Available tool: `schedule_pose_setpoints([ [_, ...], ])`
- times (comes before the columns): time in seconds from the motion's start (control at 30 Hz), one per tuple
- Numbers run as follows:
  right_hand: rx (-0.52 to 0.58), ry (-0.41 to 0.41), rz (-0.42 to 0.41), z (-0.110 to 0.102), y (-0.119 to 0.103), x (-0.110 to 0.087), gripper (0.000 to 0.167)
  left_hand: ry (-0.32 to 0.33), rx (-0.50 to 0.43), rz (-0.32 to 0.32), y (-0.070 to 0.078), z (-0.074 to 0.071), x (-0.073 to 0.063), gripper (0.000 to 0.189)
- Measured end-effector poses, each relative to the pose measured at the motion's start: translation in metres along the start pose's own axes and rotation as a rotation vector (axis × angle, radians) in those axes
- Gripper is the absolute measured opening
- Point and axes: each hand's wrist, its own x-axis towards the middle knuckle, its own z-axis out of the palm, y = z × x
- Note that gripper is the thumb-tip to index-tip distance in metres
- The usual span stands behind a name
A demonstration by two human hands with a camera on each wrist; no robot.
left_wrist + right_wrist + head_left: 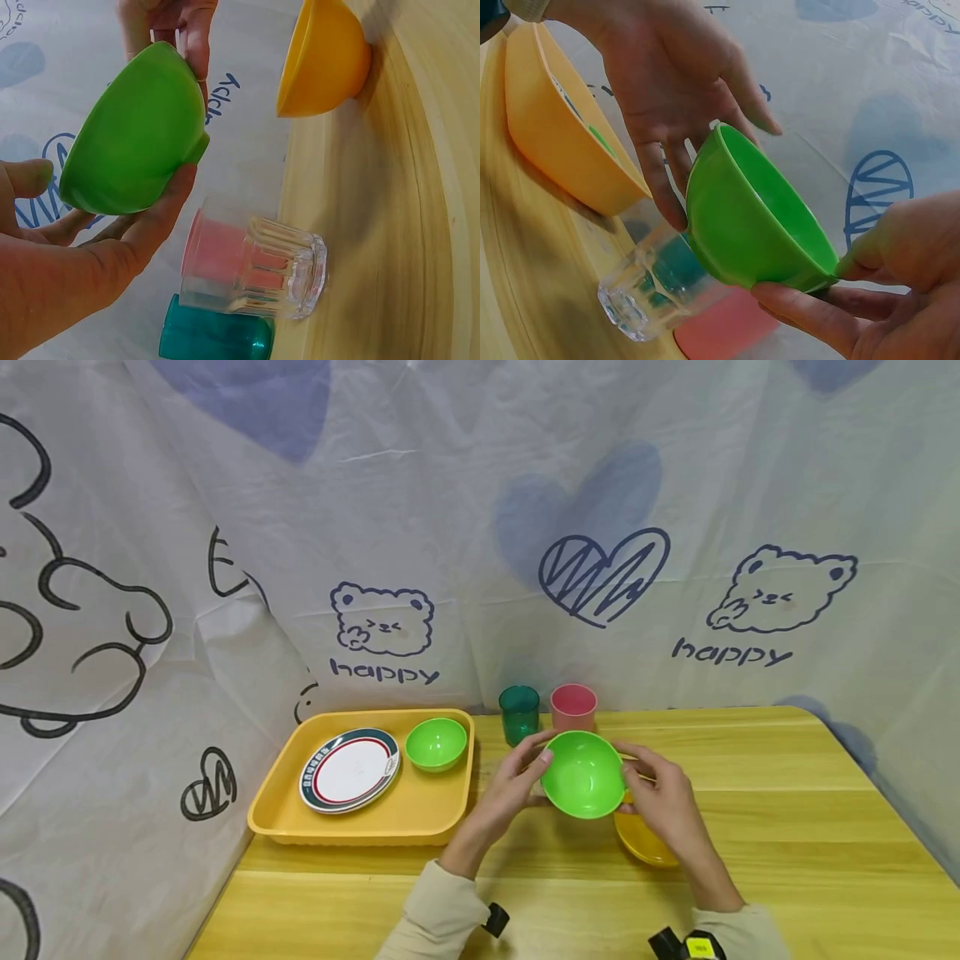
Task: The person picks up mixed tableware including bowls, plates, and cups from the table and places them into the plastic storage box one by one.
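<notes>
A light green bowl (583,777) is held up over the table between both hands, tilted so that its inside faces the head camera. At its right side, my right hand (663,793) pinches the rim between thumb and fingers. My left hand (512,783) is at the opposite side; its fairly straight fingers touch the bowl's outer wall, and in the wrist views the thumb is raised just off the rim. Below the right hand is a yellow bowl (647,845), partly covered by that hand. A clear ribbed glass (289,266) stands behind the left hand.
On the left stands a yellow tray (352,833) with a dark-rimmed white plate (354,770) and another green bowl (436,743). A teal cup (520,714) and a pink cup (573,706) stand along the table's back edge, against the printed cloth (465,527).
</notes>
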Motion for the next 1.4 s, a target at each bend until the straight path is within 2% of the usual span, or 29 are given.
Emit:
schedule_pose_setpoints([
  [0.53,-0.047,-0.031,0.016,0.007,0.002,-0.001,0.036,-0.025,0.072,-0.036,0.0,-0.006,-0.005,0.046],
  [0.83,-0.036,-0.11,0.008,0.004,0.0,0.002,0.038,-0.015,0.106,-0.083,0.007,-0.017,-0.006,0.045],
  [1.0,-0.118,-0.104,-0.039,-0.013,0.001,0.005,0.038,0.05,0.095,-0.096,0.016,-0.03,-0.007,0.043],
  [1.17,-0.343,-0.077,-0.114,-0.037,0.012,0.009,0.035,0.147,0.079,-0.099,0.027,-0.054,-0.009,0.043],
  [1.27,-0.451,-0.088,-0.143,-0.049,0.019,0.011,0.033,0.213,0.072,-0.103,0.034,-0.069,-0.01,0.043],
  [1.4,-0.535,-0.142,-0.14,-0.06,0.031,0.013,0.031,0.292,0.058,-0.147,0.041,-0.089,-0.013,0.045],
])
